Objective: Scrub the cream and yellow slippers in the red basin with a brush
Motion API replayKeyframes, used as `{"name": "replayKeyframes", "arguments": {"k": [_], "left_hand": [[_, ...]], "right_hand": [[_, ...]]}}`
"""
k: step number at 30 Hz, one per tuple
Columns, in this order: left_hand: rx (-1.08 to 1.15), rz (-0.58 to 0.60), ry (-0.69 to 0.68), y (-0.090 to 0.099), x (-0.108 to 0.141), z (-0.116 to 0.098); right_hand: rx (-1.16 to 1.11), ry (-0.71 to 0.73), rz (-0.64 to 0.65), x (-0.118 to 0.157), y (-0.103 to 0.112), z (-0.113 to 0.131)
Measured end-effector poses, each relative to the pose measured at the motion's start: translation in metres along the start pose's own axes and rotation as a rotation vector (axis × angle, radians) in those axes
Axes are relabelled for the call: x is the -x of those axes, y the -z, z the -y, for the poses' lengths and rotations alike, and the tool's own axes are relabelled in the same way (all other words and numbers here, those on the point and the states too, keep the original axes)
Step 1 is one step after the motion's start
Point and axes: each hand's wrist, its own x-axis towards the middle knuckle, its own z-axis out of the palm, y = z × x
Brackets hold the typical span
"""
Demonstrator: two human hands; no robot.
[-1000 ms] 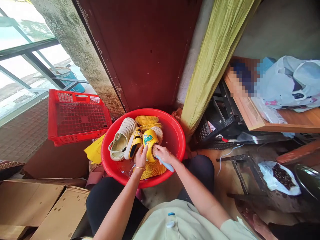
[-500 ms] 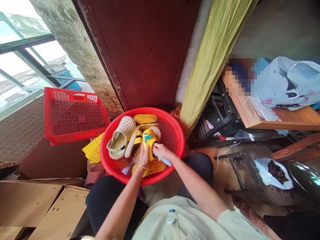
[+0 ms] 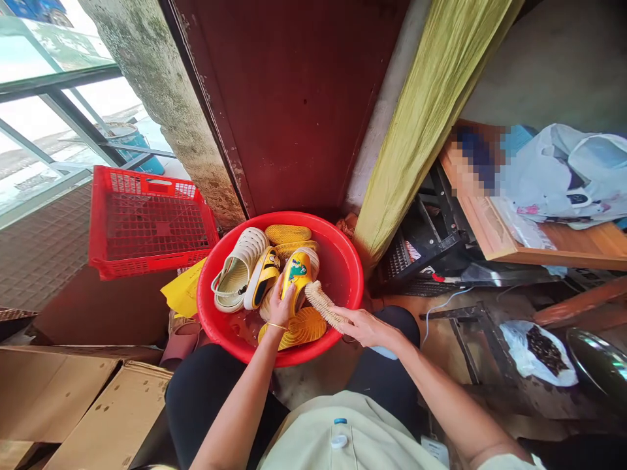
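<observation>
- While gripping a bright yellow shoe (image 3: pixel 300 283) in the left hand (image 3: pixel 278 305), pointing its toe away, within the rim of the red basin (image 3: pixel 304 356)!
- Flashing a green cartoon dinosaur (image 3: pixel 297 269) across that smooth yellow upper.
- Clutching a brush (image 3: pixel 324 307) in the right hand (image 3: pixel 365 326), cream bristles right beside the shoe, contact hard to tell.
- Sharing the basin with a black-and-yellow shoe (image 3: pixel 266 274) and, further left, a cream clog (image 3: pixel 249 249).

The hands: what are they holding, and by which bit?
The left hand holds the yellow dinosaur shoe by its side; the right hand holds the brush by its handle, close to the bristles.
</observation>
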Motion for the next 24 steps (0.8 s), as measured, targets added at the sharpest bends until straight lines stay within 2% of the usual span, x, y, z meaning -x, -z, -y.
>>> {"name": "replayKeyframes", "arguments": {"k": [2, 4, 6, 8, 11, 13, 16, 20, 22, 24], "left_hand": [[-0.027, 0.006, -0.031, -0.001, 0.004, 0.001], [-0.07, 0.052, -0.068, -0.002, 0.008, 0.002], [-0.126, 0.101, -0.083, -0.004, 0.011, 0.001], [-0.141, 0.138, -0.062, -0.004, 0.012, 0.0], [-0.093, 0.166, 0.008, -0.001, 0.011, -0.002], [-0.106, 0.169, 0.014, 0.006, 0.01, -0.004], [-0.231, 0.22, -0.058, 0.018, 0.008, -0.008], [-0.525, 0.4, -0.146, 0.03, 0.007, -0.009], [-0.624, 0.415, -0.166, 0.03, 0.008, -0.006], [-0.654, 0.37, -0.189, 0.028, 0.01, -0.002]], "right_hand": [[0.055, 0.05, -0.018, -0.001, -0.005, 0.002], [0.208, 0.036, -0.078, -0.015, -0.017, 0.008], [0.399, -0.054, -0.108, -0.041, -0.03, 0.016], [0.489, -0.131, -0.138, -0.073, -0.038, 0.024], [0.429, -0.136, -0.181, -0.112, -0.036, 0.027], [0.318, -0.195, -0.223, -0.124, -0.03, 0.022], [0.186, -0.31, -0.242, -0.121, -0.028, 0.007], [0.155, -0.344, -0.201, -0.108, -0.035, -0.01], [0.149, -0.355, -0.194, -0.105, -0.038, -0.014], [0.148, -0.364, -0.202, -0.103, -0.041, -0.015]]}}
